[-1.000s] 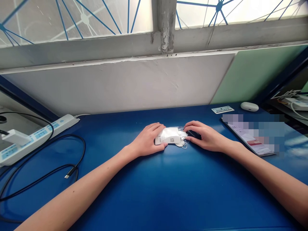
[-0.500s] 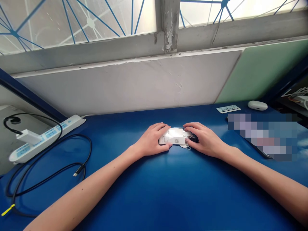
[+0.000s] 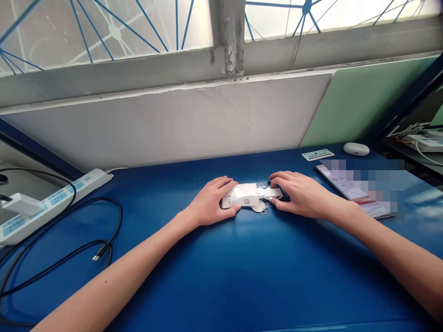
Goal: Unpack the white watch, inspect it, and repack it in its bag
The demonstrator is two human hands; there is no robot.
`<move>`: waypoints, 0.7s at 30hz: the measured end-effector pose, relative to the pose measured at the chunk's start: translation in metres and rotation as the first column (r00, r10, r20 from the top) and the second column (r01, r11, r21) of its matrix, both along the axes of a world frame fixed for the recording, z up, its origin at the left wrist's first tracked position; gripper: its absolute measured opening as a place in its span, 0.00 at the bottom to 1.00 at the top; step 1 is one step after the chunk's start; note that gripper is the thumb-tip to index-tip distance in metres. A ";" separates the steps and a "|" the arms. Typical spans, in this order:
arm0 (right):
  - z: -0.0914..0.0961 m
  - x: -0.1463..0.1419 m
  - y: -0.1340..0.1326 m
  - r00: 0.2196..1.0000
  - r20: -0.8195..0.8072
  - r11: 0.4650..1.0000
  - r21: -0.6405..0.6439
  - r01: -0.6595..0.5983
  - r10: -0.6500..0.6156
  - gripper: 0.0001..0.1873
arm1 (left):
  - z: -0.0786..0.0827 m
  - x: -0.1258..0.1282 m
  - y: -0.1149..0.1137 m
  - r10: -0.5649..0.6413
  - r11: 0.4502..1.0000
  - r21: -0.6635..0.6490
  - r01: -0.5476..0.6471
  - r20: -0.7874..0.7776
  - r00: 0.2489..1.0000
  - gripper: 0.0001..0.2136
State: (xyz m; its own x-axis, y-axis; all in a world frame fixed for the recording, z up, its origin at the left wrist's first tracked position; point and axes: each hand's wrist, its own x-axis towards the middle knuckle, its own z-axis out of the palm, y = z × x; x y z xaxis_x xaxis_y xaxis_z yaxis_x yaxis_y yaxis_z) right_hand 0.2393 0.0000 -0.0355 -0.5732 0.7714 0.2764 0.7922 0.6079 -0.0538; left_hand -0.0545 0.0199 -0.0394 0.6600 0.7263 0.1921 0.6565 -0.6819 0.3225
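A small white packet (image 3: 244, 197) with a printed code label lies on the blue table (image 3: 242, 276), near its middle. My left hand (image 3: 211, 203) grips the packet's left end, thumb under its near edge and fingers curled over the top. My right hand (image 3: 301, 196) holds the packet's right end, where a narrow white strip (image 3: 273, 192) sticks out between thumb and fingers. A small round tag on a bead chain (image 3: 260, 209) lies just below the packet.
A white power strip (image 3: 51, 203) with a plugged-in charger lies at the left, a black cable (image 3: 86, 240) looped beside it. To the right lie a phone (image 3: 349, 189), a small label card (image 3: 317, 154) and a white earbud case (image 3: 356, 149). A wall and window stand behind.
My right hand has drawn slightly to the right, and the narrow white strip now shows at the packet's right end. The left hand keeps its hold.
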 end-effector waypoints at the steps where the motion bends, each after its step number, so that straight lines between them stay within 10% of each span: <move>1: 0.000 0.001 0.000 1.000 0.009 1.000 -0.012 0.012 -0.012 0.13 | 0.000 0.000 0.000 -0.002 1.000 0.000 0.002 0.002 1.000 0.29; 21: -0.010 -0.001 0.005 0.974 -0.219 0.987 -0.131 -0.089 0.059 0.14 | -0.002 -0.001 0.000 -0.003 1.000 -0.025 0.003 0.006 1.000 0.31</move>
State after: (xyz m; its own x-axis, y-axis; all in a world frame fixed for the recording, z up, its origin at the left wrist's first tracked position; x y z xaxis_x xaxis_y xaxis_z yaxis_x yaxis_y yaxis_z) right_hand 0.2384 0.0053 -0.0459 -0.5695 0.7686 0.2913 0.7061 0.6389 -0.3053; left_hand -0.0551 0.0196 -0.0411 0.6607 0.7291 0.1783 0.6526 -0.6754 0.3436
